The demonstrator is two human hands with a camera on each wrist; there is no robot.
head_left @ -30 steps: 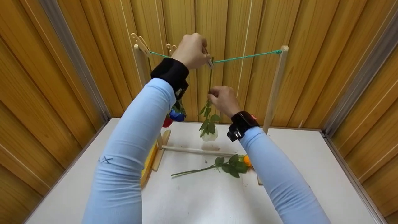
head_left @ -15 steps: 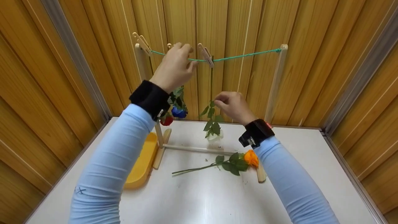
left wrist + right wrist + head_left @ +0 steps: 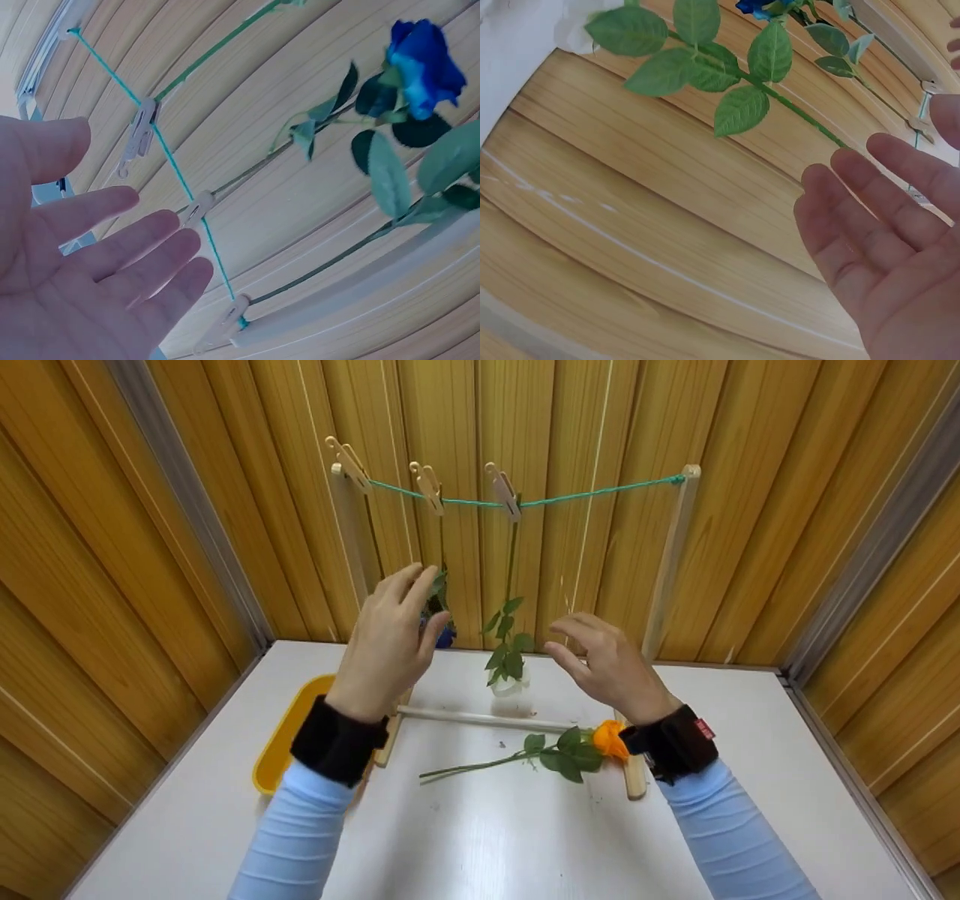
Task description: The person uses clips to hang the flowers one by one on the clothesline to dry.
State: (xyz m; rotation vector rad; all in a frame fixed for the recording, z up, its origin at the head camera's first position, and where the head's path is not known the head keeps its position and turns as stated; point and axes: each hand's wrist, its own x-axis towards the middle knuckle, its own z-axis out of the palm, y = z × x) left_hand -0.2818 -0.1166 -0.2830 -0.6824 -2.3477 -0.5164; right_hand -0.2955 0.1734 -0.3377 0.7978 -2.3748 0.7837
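My left hand (image 3: pixel 390 641) is in front of the rack's left side with fingers spread, holding nothing. My right hand (image 3: pixel 611 664) is likewise empty, fingers loosely extended, right of the hanging white rose (image 3: pixel 510 684). That rose hangs head down, its stem caught by a clothespin (image 3: pixel 504 493) on the green cord (image 3: pixel 585 496). A second clothespin (image 3: pixel 428 489) bears the blue rose (image 3: pixel 426 69), partly behind my left hand in the head view. From the leftmost clothespin (image 3: pixel 349 465) another stem hangs, its bloom hidden there. An orange rose (image 3: pixel 610 739) lies on the table below my right hand.
The cord runs between two wooden posts, the right post (image 3: pixel 670 562) standing apart from the flowers. A crossbar (image 3: pixel 480 720) joins the feet low over the white table (image 3: pixel 495 840). A yellow tray (image 3: pixel 281 742) sits at left, partly behind my left wrist.
My left hand has let go of the clothespin over the white rose and come down left, fingers opening. My right hand has released the stem and drawn back right.
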